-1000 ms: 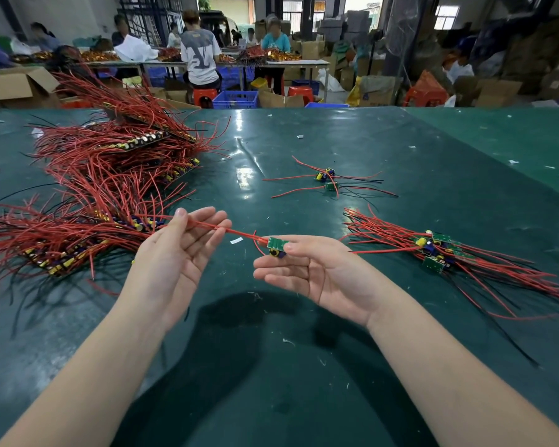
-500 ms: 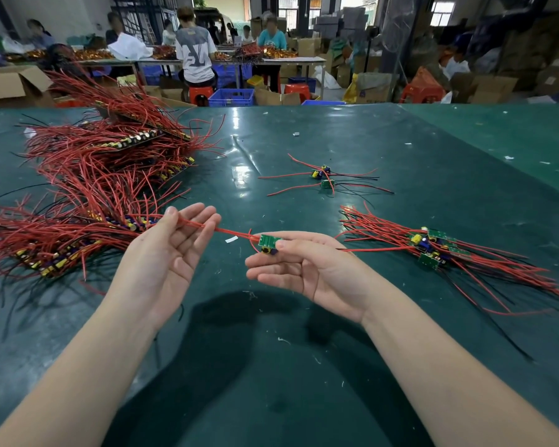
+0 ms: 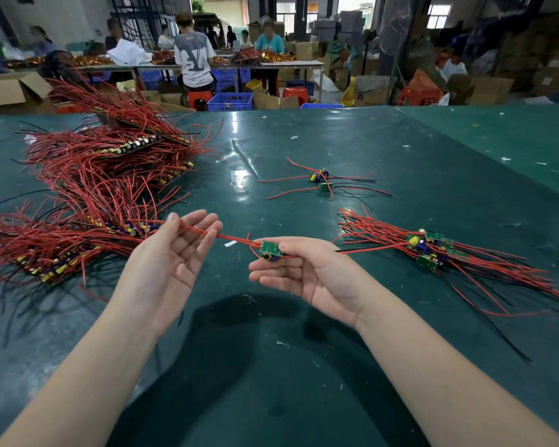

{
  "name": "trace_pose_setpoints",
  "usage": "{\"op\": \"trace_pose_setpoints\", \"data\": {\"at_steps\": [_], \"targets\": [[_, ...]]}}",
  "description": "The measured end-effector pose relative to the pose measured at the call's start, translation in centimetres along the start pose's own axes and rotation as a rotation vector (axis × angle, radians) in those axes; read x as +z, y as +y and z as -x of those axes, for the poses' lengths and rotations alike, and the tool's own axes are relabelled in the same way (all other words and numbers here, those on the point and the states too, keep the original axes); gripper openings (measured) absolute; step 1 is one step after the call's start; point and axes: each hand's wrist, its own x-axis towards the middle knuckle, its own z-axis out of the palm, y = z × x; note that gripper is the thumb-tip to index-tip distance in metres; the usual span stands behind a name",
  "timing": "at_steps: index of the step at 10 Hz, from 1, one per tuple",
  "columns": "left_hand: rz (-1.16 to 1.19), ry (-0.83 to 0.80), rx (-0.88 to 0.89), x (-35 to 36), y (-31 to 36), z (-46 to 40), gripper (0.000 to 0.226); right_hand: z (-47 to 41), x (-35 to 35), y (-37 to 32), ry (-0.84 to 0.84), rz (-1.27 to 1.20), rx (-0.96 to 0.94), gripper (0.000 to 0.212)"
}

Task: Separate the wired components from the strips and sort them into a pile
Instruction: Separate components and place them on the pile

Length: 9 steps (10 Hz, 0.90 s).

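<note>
Wired component, small green board with red leads, sits pinched between thumb and fingertips of your right hand, palm up, held above the bench at dead centre. One red lead runs from the board toward 9 o'clock and crosses the fingers of your left hand. Left hand palm up, fingers nearly straight; whether they nip the lead or it only lies across them, cannot tell. Hands apart, joined only by that lead.

Sorted pile of separated boards lies at 3 o'clock, just beyond your right hand, red and black leads fanning outward. Two or three loose boards with leads lie at 1 o'clock, apart from the pile. Strips still carrying components form a large red tangle from 9 to 11 o'clock, near your left hand. Scrap of white on the bench under the stretched lead.

Other people sit at a far table at 12 o'clock.
</note>
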Motion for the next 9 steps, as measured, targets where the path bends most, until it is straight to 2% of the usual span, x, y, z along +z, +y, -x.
{"op": "trace_pose_setpoints", "data": {"at_steps": [4,7,9], "targets": [[-0.003,-0.016,0.01,0.02,-0.04,-0.08,0.055,0.09,-0.05,-0.05,0.0,-0.013,0.015,0.014],[-0.016,-0.023,0.017,0.12,-0.06,0.07,0.056,-0.07,-0.2,0.28,0.03,0.036,-0.034,0.013],[0.009,-0.01,0.004,0.12,0.16,0.02,0.056,-0.01,0.03,0.34,0.006,0.03,-0.047,0.019]]}}
